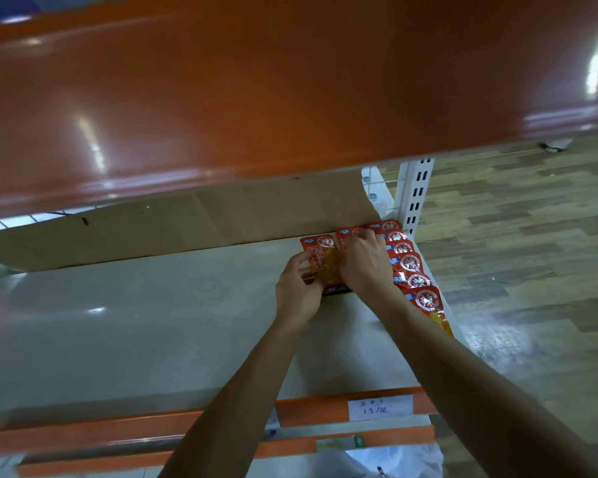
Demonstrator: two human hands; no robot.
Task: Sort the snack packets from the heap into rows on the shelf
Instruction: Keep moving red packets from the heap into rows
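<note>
- The orange shelf lip [325, 412] carries a handwritten price label [380, 408].
- On the grey shelf [152, 322], the left hand [297, 288] pinches a red snack packet [320, 246] by its clear orange end; the packet lies flat near the back.
- The right hand [363, 267] bends its fingers onto the neighbouring packet [347, 233]; I cannot tell whether it grasps.
- 1 overlapping row of packets [411, 263] runs along the shelf's right edge.
- A cardboard sheet [187, 222] stands behind.
</note>
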